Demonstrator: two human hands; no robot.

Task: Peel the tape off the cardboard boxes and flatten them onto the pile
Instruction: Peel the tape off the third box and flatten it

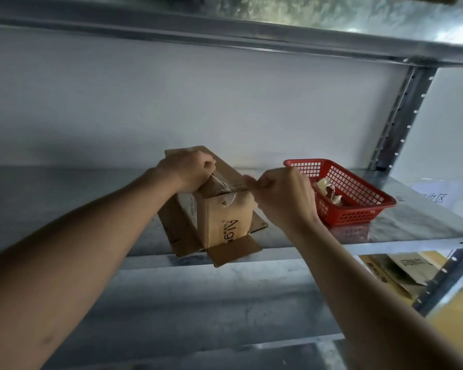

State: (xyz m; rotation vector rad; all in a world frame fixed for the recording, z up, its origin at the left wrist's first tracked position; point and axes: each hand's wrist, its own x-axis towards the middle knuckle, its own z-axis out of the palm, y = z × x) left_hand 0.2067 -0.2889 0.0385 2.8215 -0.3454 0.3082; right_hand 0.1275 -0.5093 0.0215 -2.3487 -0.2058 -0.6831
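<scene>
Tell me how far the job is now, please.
Done: crumpled tape lies in the red basket; flattened cardboard lies under the box. In hand: left hand holds the box, right hand peels its tape. Left: flattening this box.

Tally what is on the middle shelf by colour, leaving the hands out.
Brown: 2, the upright cardboard box and the flattened cardboard under it.
Red: 1, the plastic basket.
Clear: 1, the tape on the box.
Total: 4

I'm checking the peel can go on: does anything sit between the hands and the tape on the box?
Nothing visible does: the left hand rests on the box and the right hand pinches the tape.
</scene>
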